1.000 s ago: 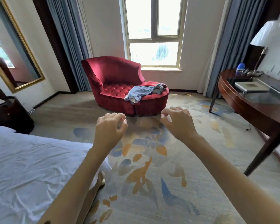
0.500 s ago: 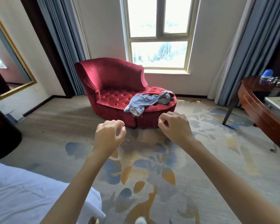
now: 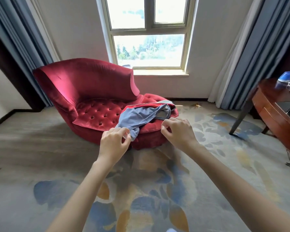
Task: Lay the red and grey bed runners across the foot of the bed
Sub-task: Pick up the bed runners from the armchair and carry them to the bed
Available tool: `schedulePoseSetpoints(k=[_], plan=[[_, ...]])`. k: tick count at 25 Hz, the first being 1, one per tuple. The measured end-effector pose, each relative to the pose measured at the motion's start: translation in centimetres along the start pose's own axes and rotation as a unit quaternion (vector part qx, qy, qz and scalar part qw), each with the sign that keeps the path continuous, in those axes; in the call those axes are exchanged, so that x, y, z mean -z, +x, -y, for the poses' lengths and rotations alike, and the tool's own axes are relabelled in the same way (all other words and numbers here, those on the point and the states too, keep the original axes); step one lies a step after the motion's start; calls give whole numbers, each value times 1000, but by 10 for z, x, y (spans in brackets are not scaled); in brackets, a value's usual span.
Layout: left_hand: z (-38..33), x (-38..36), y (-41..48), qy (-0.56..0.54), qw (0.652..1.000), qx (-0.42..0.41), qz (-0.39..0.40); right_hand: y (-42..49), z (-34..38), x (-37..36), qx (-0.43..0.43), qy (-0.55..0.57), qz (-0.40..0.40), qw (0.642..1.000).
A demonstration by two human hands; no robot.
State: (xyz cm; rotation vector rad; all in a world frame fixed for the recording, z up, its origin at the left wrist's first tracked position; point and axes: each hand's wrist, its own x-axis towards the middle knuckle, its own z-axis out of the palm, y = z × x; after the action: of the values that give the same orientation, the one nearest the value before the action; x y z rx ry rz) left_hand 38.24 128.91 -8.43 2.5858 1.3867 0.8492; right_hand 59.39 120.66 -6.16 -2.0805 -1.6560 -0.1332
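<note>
A crumpled grey bed runner [image 3: 141,117] lies on the right part of the seat of a red velvet chair [image 3: 84,91], with a red runner [image 3: 134,106] bunched under and behind it. My left hand [image 3: 115,144] is stretched out in front of the hanging grey end, fingers curled, at or just short of the cloth. My right hand [image 3: 177,132] hovers at the chair's right front edge, fingers curled and apart, holding nothing. The bed is out of view.
A dark wooden desk [image 3: 274,113] with a blue object [image 3: 285,77] stands at the right. A window [image 3: 148,32] with grey-blue curtains [image 3: 251,52] is behind the chair. Patterned carpet [image 3: 141,198] covers the floor between me and the chair.
I have come closer to the red chair; the bed has dropped out of view. Both hands have reached forward to the runners on the seat.
</note>
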Motion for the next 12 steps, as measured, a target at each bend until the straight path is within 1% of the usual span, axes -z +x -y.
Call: schedulePoseSetpoints(k=[6,9,12], plan=[[64,-107,160,3,999,12,43,170,-63,-94,-6,-10,31,999],[91,-154,235,-3,997,28,70,254,-92,-140,-10,-11,79,997],[123,-192,300,-5,995,49,88,338,-109,-183,5,-21,131,991]])
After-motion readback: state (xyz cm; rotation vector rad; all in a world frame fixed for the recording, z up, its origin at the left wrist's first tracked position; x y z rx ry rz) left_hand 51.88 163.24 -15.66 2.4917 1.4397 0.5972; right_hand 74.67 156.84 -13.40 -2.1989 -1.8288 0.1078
